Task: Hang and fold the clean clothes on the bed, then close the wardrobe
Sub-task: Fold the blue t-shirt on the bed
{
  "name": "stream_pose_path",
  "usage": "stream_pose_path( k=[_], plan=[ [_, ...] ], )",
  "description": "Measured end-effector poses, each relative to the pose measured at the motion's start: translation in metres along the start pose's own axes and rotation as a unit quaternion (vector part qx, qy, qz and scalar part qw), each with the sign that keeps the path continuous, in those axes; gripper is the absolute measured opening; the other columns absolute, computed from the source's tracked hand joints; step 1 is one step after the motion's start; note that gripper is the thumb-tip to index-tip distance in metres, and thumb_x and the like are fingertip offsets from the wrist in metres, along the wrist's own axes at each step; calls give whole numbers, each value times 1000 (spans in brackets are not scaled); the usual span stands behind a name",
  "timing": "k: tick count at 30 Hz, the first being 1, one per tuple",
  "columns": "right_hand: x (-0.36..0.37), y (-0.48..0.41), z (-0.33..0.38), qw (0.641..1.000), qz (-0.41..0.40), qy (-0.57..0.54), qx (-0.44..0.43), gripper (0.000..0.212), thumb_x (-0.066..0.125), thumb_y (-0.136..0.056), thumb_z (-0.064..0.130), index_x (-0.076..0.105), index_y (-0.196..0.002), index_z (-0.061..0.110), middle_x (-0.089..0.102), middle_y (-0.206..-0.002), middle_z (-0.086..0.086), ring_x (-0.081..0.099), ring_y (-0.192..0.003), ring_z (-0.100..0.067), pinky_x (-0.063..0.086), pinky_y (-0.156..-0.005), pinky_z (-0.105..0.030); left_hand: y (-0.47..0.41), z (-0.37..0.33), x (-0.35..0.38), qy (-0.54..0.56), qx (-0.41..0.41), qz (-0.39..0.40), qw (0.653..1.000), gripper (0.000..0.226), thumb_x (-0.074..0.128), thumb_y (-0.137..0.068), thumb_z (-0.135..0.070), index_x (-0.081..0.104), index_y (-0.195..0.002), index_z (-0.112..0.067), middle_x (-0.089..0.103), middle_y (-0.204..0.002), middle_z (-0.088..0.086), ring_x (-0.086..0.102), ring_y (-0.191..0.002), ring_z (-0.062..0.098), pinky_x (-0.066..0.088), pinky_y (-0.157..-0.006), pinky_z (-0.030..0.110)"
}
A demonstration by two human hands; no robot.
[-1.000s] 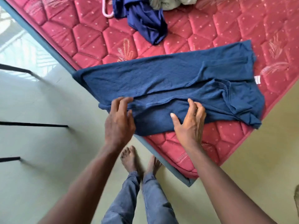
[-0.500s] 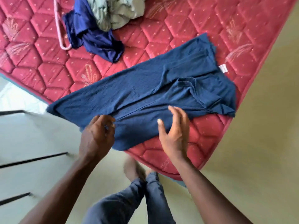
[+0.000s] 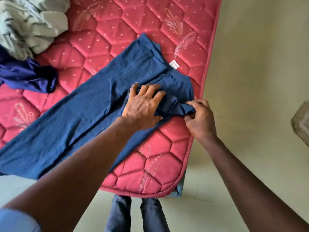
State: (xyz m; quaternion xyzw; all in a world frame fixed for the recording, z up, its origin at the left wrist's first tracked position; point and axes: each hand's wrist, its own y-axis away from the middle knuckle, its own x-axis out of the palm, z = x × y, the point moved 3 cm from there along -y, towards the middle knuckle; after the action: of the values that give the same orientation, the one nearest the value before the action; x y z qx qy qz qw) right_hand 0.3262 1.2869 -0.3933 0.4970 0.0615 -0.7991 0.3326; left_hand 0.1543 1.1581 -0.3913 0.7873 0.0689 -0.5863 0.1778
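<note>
The shirt (image 3: 80, 118) lies as a long blue band slantwise over the near corner of the mattress (image 3: 158, 164), seemingly doubled lengthwise, with a white label (image 3: 174, 64) showing at its far right end; the left hand (image 3: 143, 106) rests on it with fingers spread wide, pressing the cloth flat; the right hand (image 3: 200, 119) pinches a bunched flap of the same shirt, likely a sleeve, just at the mattress's right edge

The step in hand looks to be tucking that flap in so the band has straight sides; to do it well, the left palm should stay down as an anchor near the fold line, while the right draws the flap taut before laying it inward over the body, not dropping it in a lump; the knit looks soft and creases easily, so a smoothing stroke outward from the palm would help; the flap sits close to the edge, so it may slip toward the floor (image 3: 250, 81) if let go early

Beyond the shirt, a grey heap (image 3: 30, 25) and a purple garment (image 3: 28, 76) wait at the far left, well apart from the hands
</note>
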Motion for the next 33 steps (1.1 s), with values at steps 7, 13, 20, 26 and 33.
stream_pose_path(
  k=[7,13,20,26,33],
  plan=[
    [-27,-47,-14,991,31,-124,27,4,74,-89,19,73,-93,18,63,-82,10,57,-69,-6,50,-71,-30,-49,18,-20,260,-109,-35,959,37,55,-83,-51,68,-95,-18,68,-85,4,64,-89,33,45,-81,36],
    [-23,-89,-5,987,83,-133,38,6,69,-93,26,67,-90,31,64,-70,10,50,-50,1,42,-56,-24,-56,47,-23,294,-171,-100,935,33,56,-100,-43,58,-109,-12,59,-79,1,62,-87,41,41,-72,39],
    [1,-43,36,983,-113,18,-143,19,61,-94,25,66,-111,19,55,-110,-6,59,-101,-26,50,-80,-38,-74,51,-24,230,-172,44,957,56,83,-77,-48,65,-126,-28,73,-112,1,66,-110,26,53,-96,37],
    [53,-25,28,997,19,-60,-50,61,76,-85,37,53,-139,20,48,-115,-1,52,-108,-19,49,-95,-37,-76,37,-34,319,-138,4,938,25,76,-79,-28,53,-76,-20,49,-61,-10,46,-59,14,35,-56,20],
    [48,-32,29,995,31,-92,-24,65,84,-79,35,51,-135,29,43,-110,7,49,-98,-6,50,-94,-34,-82,67,-42,399,-222,90,885,56,86,-82,-24,59,-131,-31,61,-115,0,63,-99,17,54,-78,33]
  ],
)
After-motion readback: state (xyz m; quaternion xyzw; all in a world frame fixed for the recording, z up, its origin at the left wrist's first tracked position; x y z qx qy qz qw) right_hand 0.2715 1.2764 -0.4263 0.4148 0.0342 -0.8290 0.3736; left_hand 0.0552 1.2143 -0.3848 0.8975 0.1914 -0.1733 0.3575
